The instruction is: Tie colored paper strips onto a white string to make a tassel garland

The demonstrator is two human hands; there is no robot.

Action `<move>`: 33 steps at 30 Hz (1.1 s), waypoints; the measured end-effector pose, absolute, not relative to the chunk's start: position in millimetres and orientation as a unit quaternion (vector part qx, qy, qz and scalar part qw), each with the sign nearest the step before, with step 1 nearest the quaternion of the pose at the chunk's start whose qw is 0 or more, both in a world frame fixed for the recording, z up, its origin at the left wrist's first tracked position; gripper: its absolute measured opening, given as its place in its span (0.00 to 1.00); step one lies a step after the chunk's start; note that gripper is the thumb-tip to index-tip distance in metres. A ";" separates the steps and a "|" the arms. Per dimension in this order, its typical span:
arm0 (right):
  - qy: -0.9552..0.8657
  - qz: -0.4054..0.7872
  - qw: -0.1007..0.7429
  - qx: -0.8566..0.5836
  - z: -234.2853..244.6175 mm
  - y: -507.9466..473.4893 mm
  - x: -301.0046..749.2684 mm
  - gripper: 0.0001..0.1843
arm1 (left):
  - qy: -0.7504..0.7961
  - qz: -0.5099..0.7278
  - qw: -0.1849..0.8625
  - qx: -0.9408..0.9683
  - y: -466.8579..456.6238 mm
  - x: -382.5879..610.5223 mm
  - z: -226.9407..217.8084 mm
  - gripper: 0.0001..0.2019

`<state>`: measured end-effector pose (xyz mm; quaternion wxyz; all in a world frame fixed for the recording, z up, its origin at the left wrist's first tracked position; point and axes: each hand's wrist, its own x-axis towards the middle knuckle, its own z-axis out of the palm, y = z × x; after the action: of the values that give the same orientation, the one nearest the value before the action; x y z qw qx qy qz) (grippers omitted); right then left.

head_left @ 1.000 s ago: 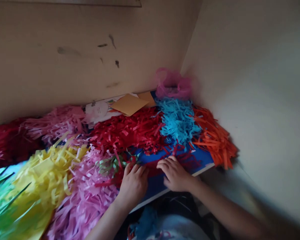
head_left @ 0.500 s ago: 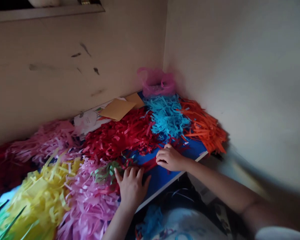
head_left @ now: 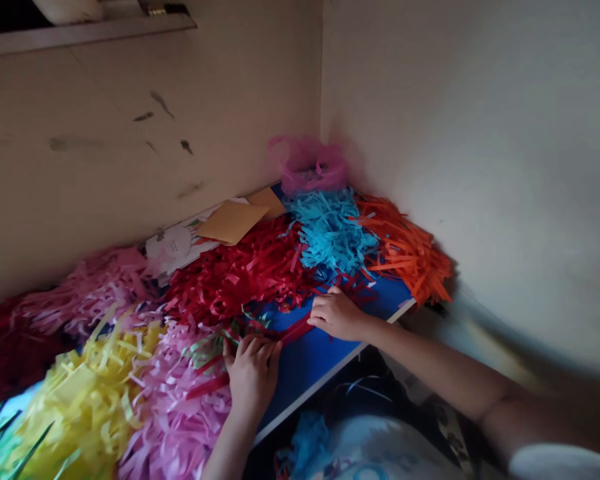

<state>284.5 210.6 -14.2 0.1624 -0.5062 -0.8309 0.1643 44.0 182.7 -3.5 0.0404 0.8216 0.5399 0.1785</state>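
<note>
No readable text, label, brand, number or sign in view, only faint marks inside a white oval on the printed paper sheet [head_left: 169,243] by the wall, too small and blurred to make out

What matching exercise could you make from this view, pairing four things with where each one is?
Things:
1. Pink plastic bag
2. Orange paper strips
3. Left hand
4. Right hand

Places:
A. Beside the pale pink paper strips
B. Against the right wall
C. In the corner, behind the turquoise paper strips
D. On the blue board

Pairs: 1-C, 2-B, 3-A, 4-D.
</note>
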 end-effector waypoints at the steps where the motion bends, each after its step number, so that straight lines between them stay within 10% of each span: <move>1: -0.827 0.157 0.155 -0.518 -13.7 212.2 281.4 0.13 | 0.551 0.172 0.032 0.816 184.0 45.6 -3.1 0.15; 18: -0.900 0.042 0.154 -0.406 -0.6 206.5 276.0 0.01 | 0.491 0.162 -0.028 0.855 180.5 60.2 -0.1 0.07; 33: -0.893 0.009 0.233 -0.384 -19.4 198.3 272.7 0.09 | 0.487 0.260 0.000 0.834 171.6 46.5 -20.0 0.09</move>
<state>272.7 198.3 -19.4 0.2333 -0.3839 -0.8934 0.0093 46.5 171.6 -20.0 0.0003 0.8338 0.4871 0.2600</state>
